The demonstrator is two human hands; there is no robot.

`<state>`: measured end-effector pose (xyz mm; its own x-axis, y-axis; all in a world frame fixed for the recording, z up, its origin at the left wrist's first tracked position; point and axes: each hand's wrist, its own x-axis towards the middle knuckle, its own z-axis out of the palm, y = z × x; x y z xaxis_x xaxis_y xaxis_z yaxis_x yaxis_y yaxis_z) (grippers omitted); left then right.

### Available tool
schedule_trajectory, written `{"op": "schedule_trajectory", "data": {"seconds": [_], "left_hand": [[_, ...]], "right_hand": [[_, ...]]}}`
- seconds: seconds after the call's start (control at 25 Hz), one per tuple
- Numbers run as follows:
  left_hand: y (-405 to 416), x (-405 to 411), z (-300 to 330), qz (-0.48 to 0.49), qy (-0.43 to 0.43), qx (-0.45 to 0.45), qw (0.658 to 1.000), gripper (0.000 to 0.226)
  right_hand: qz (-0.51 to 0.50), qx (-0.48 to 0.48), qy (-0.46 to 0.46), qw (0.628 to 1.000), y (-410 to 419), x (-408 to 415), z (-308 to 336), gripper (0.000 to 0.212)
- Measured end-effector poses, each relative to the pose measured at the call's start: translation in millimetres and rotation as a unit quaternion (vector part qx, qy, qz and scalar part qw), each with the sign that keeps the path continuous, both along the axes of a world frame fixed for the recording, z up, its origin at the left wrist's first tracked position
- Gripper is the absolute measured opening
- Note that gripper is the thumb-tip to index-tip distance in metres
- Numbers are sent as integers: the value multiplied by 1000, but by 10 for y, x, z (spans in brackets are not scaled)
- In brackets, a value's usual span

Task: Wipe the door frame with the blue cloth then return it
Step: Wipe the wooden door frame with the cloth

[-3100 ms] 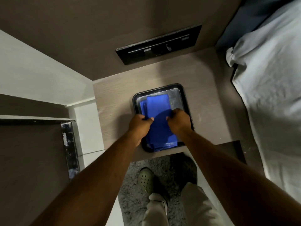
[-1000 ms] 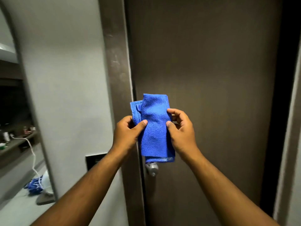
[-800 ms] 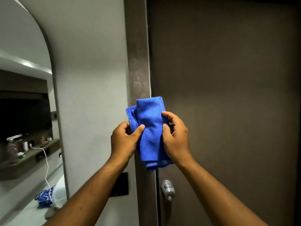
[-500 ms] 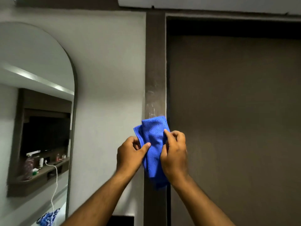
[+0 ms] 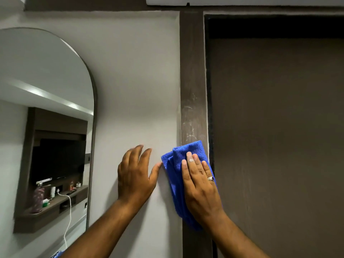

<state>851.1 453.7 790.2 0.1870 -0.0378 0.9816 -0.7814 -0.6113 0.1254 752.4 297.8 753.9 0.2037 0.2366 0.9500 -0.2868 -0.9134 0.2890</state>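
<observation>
Palm flat, my right hand (image 5: 200, 185) presses the folded blue cloth (image 5: 174, 183) against the dark door frame (image 5: 192, 75), fingers stretched upward over it rather than curled round it; a ring shows on one finger. My left hand (image 5: 135, 176) is spread open on the white wall (image 5: 137, 81) just beside the cloth, thumb tip touching its left edge, holding nothing. Pale scuffs mark the frame above the cloth. An arched mirror (image 5: 42, 94) hangs left.
</observation>
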Motion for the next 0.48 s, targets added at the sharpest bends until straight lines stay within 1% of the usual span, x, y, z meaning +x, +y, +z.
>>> {"op": "schedule_trajectory", "data": {"seconds": [0.08,0.16,0.4,0.48], "left_hand": [[7,135,48,33,-14,45,998,63],[-2,267,122,35,-20,60,997,70],[-102,394,398,62,-49,95,992,74],[-83,415,479,69,-55,107,990,75]], "right_hand": [[-13,33,24,999,61,34,52,59],[-26,69,27,997,133,89,160,68],[-75,108,-15,991,152,115,1112,62],[-65,118,-7,991,110,110,1193,62]]}}
